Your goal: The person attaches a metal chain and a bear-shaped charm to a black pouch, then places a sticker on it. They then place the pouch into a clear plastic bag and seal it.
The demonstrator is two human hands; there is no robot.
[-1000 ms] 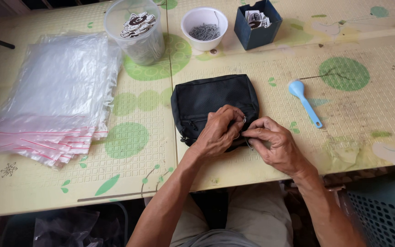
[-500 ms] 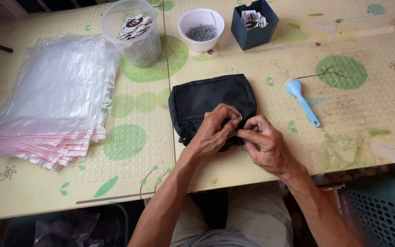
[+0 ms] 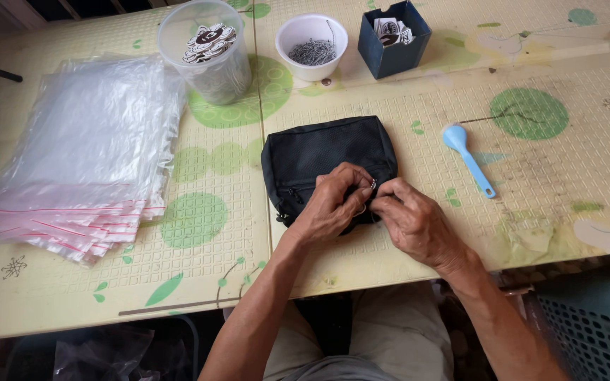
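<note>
At frame centre, left hand [image 3: 333,204] and right hand [image 3: 411,222] pinch a small metal ring [image 3: 373,185] at the black pouch [image 3: 326,152]. Better keep the pouch flat and both pinches tight

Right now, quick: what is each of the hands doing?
Left hand: fingers pinched on a small metal ring at the black pouch.
Right hand: closed, pinching at the same spot on the pouch.

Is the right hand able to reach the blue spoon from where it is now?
Probably yes. The blue spoon lies in the open on the table, to the right of the black pouch, with nothing between it and the right hand. But its fingers are busy at the pouch.
</note>
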